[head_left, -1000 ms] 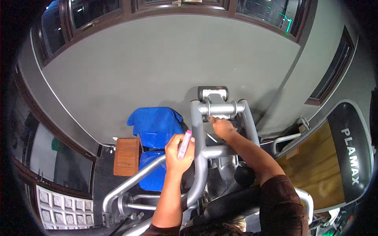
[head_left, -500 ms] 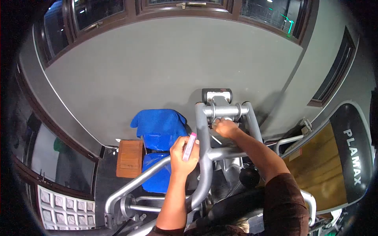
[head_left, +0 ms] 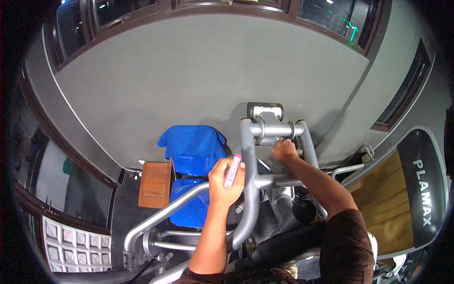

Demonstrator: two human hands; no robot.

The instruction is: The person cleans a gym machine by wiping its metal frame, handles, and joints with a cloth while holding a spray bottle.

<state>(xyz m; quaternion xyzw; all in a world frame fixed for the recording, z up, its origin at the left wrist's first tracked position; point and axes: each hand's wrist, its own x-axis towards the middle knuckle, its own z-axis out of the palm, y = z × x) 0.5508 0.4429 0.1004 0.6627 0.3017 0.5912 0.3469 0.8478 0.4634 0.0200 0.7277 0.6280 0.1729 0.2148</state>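
My left hand (head_left: 224, 184) is wrapped round a slim pink-capped tube (head_left: 231, 171) with a pale label, held upright with the cap on top. That hand is just left of the silver upright bar (head_left: 249, 203) of a gym machine; whether they touch, I cannot tell. My right hand (head_left: 284, 149) is closed just below the machine's top crossbar (head_left: 276, 129), between its two upright ends. Its fingertips face away, so anything inside them is hidden.
A blue towel (head_left: 194, 139) drapes over a blue chair (head_left: 189, 201), beside a brown wooden box (head_left: 155, 184). To the right stands a PLAMAX panel (head_left: 423, 194). A silver curved handrail (head_left: 165, 213) runs along the left, and a grey wall (head_left: 198, 75) rises behind.
My right hand has moved right along the underside of the crossbar. The pale material seen at its fingers before is out of sight. My left hand still holds the tube; the view has shifted slightly.
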